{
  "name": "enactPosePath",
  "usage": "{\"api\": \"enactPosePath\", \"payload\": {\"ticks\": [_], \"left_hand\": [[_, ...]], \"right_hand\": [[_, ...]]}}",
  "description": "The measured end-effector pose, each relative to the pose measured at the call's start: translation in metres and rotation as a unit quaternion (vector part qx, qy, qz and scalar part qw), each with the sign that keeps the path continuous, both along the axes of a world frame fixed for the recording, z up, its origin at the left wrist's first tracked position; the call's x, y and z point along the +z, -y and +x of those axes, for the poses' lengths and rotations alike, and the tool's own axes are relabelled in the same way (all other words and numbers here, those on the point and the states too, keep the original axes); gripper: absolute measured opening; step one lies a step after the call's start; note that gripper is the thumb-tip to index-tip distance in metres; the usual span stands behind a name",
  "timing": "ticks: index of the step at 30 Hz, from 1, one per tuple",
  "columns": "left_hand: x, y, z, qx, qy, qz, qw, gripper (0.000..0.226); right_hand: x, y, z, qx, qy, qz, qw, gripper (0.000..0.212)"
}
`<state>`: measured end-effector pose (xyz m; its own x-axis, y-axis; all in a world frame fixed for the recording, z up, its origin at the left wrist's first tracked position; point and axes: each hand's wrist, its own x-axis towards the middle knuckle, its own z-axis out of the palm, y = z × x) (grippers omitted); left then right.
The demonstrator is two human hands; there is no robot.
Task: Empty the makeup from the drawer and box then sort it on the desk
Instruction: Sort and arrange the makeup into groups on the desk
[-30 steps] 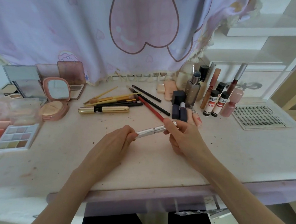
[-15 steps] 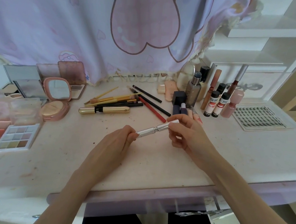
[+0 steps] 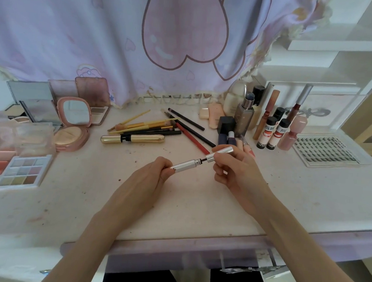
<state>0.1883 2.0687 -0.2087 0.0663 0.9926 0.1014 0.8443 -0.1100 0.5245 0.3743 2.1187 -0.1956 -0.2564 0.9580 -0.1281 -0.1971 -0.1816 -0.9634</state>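
Above the middle of the desk (image 3: 307, 202) I hold a slim silver mascara tube (image 3: 184, 165). My left hand (image 3: 148, 177) grips its lower end. My right hand (image 3: 235, 168) pinches its silver cap (image 3: 222, 153), which is pulled a little off the tube so a short dark stem shows between them. Behind my hands lie a gold mascara (image 3: 133, 138), a heap of pencils and brushes (image 3: 159, 128) and a red pencil (image 3: 191, 139). Standing bottles and tubes (image 3: 268, 132) cluster at the back right.
Palettes and compacts fill the left: an eyeshadow palette (image 3: 22, 171), a pink mirror compact (image 3: 74, 123), clear boxes (image 3: 11, 139). A tray of false lashes (image 3: 326, 149) lies at the right. A heart-printed curtain (image 3: 165, 41) hangs behind. The desk's front edge (image 3: 196, 246) is below my wrists.
The cap has come away from the tube: my right hand has pulled it up and to the right, exposing the dark stem. My left hand stays where it was.
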Motion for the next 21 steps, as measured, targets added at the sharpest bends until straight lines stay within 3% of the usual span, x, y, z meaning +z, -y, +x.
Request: {"api": "enactPosePath", "payload": {"ticks": [6,9,12,17,21], "left_hand": [[-0.001,0.000,-0.001,0.015,0.034,0.006,0.999,0.013],[-0.002,-0.001,-0.001,0.017,0.053,0.012,0.998,0.011],[-0.004,-0.002,-0.001,0.002,0.060,0.022,0.998,0.011],[0.000,-0.001,-0.001,-0.004,0.084,0.002,0.996,0.009],[-0.005,-0.005,-0.002,-0.019,-0.003,0.025,1.000,0.013]], "right_hand": [[-0.004,0.004,-0.005,0.030,-0.052,0.003,0.998,0.015],[-0.010,0.011,-0.013,0.055,-0.014,-0.009,0.998,0.028],[-0.011,0.014,-0.026,0.049,0.065,0.049,0.995,0.019],[-0.012,0.017,-0.046,0.035,0.078,0.153,0.985,0.017],[-0.013,0.014,-0.040,0.000,0.110,0.206,0.972,0.018]]}}
